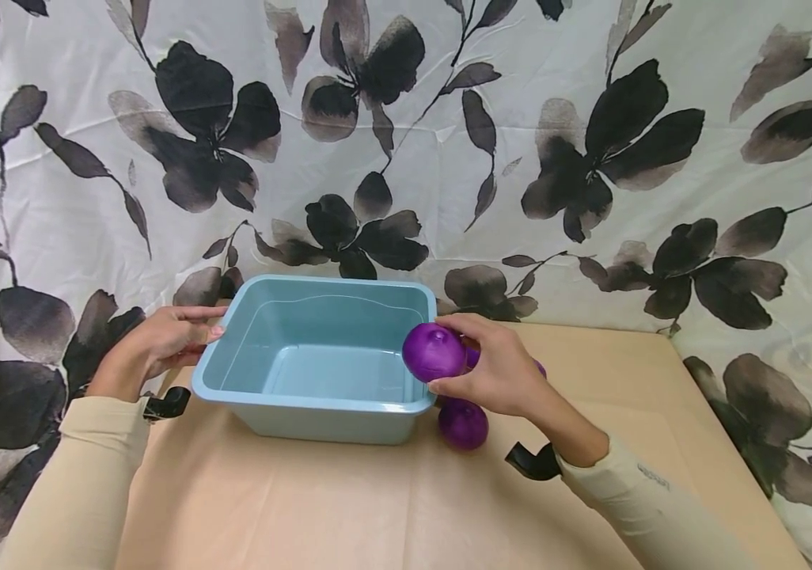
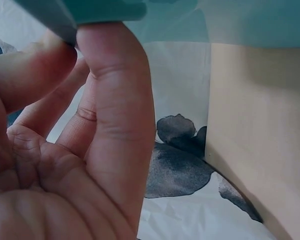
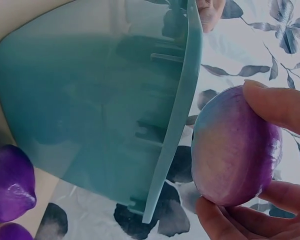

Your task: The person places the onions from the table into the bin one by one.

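Purple and shiny, the onion (image 1: 434,351) sits in our right hand (image 1: 498,372), thumb below and fingers curled over the top. We hold it right at the near right corner of the tub (image 1: 320,400), level with the rim, so it hangs just over the edge rather than resting on anything. The right wrist view shows the same onion (image 3: 235,150) pinched between fingertip and thumb, just beside the tub's rim (image 3: 177,115) and not quite touching it as far as we can tell.

Our left hand (image 1: 157,344) grips the far left edge of the tub, fingers curled onto the rim; from the left wrist view the thumb (image 2: 115,100) presses up under the lip (image 2: 110,10). That grip looks meant to keep the light plastic tub from sliding on the table (image 1: 377,507).

The tub is pale blue and holds nothing that we can see. More purple onions lie on the table against its right side, one (image 1: 463,423) in plain sight below our right hand, others mostly hidden behind it. A flowered cloth (image 1: 591,142) hangs behind and drapes around the table.
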Demonstrator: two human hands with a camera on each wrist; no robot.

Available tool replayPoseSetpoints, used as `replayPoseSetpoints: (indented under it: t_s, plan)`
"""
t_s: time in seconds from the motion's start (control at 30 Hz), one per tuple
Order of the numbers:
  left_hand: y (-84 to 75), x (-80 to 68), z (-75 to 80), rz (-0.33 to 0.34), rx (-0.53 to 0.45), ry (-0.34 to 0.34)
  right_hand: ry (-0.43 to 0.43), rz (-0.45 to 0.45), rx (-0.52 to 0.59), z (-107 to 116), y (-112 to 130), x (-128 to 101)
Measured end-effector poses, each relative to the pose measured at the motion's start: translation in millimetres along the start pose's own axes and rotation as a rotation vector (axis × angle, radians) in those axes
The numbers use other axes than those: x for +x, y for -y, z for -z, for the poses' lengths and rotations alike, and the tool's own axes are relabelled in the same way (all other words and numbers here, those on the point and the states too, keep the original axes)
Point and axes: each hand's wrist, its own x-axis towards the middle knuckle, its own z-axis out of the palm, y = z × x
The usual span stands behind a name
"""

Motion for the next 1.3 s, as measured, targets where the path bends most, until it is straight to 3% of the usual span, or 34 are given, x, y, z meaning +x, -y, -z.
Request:
replayPoseSetpoints:
  t_s: [0.6,0.97,1.3]
  plan:
    - [1.1,-3.4,3.8,-0.013,-0.015,0.006,0.059,0.086,-0.019,-8.8,23.8,40.8]
    - [3.9,-0.3,-2.6,-0.019,-0.073,0.036,0.087,0.087,-0.015,-16.3,35.1,58.1]
    - [1.7,-2.5,1.3,-0.018,-0.059,0.035,0.108,0.184,-0.115,-32.9,50.3,81.8]
